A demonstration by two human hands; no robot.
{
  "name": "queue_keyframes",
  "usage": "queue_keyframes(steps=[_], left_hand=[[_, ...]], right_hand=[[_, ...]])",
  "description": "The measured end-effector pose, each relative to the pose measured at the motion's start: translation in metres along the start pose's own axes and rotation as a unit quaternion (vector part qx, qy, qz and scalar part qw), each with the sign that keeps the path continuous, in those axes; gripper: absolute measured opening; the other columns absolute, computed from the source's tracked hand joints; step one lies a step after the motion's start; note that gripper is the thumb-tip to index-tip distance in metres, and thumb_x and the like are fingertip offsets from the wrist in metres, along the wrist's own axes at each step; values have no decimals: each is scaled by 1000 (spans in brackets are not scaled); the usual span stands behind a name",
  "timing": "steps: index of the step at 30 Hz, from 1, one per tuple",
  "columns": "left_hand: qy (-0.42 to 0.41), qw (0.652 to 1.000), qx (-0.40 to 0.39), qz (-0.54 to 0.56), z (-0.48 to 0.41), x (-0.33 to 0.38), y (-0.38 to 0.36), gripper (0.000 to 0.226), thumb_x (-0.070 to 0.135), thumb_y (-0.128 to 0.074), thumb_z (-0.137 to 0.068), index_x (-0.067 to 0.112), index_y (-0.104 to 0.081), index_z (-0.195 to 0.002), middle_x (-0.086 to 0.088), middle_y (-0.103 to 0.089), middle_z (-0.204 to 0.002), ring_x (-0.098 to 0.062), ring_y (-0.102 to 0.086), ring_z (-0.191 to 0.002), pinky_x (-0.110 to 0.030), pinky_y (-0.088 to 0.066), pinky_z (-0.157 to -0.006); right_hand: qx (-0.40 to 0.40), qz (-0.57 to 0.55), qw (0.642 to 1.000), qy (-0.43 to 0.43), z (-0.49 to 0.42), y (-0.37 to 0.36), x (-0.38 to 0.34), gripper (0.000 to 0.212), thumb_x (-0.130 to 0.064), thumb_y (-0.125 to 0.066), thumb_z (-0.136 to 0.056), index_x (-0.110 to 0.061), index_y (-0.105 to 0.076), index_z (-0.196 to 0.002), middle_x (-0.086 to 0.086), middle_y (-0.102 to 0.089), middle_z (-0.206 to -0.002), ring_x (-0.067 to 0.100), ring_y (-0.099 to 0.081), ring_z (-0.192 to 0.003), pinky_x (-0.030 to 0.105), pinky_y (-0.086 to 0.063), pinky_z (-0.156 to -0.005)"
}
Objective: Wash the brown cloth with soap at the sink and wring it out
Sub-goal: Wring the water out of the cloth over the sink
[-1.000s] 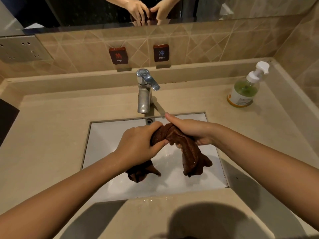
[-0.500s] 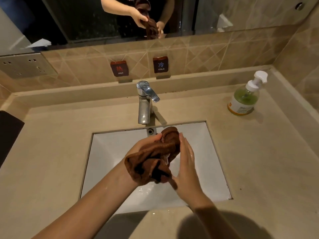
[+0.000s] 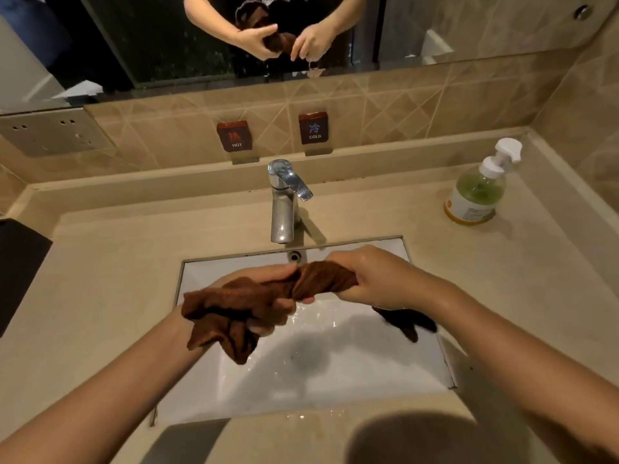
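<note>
Left hand (image 3: 256,275) mostly under brown cloth (image 3: 231,313), soap bottle (image 3: 477,192) label unreadable, dark object (image 3: 16,272) cropped

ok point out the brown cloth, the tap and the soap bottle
brown cloth (image 3: 325,279), head view, twisted middle stretch
tap (image 3: 283,216), head view, upright chrome body
soap bottle (image 3: 477,192), head view, green lower body

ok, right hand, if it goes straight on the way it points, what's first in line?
The right hand points left along the brown cloth it grips; first contact would likely be the left hand holding the other end. Faucet looks further back.
</note>
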State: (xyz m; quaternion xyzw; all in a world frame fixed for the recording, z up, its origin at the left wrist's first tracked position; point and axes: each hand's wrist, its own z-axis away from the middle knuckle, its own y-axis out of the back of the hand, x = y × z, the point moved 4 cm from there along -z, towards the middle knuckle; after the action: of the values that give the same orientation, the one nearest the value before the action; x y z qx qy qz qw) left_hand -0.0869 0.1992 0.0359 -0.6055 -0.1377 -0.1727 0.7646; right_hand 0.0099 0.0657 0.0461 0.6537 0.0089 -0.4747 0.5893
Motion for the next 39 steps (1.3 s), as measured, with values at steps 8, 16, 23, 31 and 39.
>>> queue_keyframes(steps=[8,16,23,31,39], left_hand=[[-121,898,404,-122,54,23,38,43,44,-76,-72,7,-68,-91,-3,-50,-58,-15,-47,-47,-29,-40,-56],[-167,835,465,-240,28,7,25,38,46,-65,-75,9,-61,-81,-3,-53,-52,-13,-45,-43,-21,-40,-50],[-184,699,600,-343,11,0,22,26,35,-63,-86,11,-57,-76,0,-56,-58,-9,-53,-52,-21,-45,-56],[-93,593,617,-509,5,1,29,27,41,-60,-86,27,-48,-66,5,-47,-56,-7,-46,-50,-15,-36,-50],[-88,514,633,-572,10,9,34,29,45,-57,-87,18,-54,-78,7,-47,-56,-7,-47,-51,-19,-34,-50]], right_hand=[[-143,-53,988,-16,-9,4,-13,46,-50,-56,-86,-4,-60,-83,4,-55,-68,15,-51,-60,29,-41,-60],[-23,-282,952,-115,1,-21,-5,57,-58,-39,-85,-12,-64,-64,2,-56,-60,10,-52,-57,23,-42,-66],[22,-448,863,-230,1,-49,5,48,-51,-47,-90,-21,-69,-60,-9,-62,-52,5,-58,-53,26,-42,-66],[-17,-455,839,-299,3,-55,11,46,-51,-52,-88,-15,-63,-62,-5,-52,-43,10,-48,-44,25,-38,-53],[-9,-487,814,-316,-5,-56,16,45,-52,-55,-86,-13,-62,-63,1,-53,-51,13,-48,-49,26,-40,-52]])
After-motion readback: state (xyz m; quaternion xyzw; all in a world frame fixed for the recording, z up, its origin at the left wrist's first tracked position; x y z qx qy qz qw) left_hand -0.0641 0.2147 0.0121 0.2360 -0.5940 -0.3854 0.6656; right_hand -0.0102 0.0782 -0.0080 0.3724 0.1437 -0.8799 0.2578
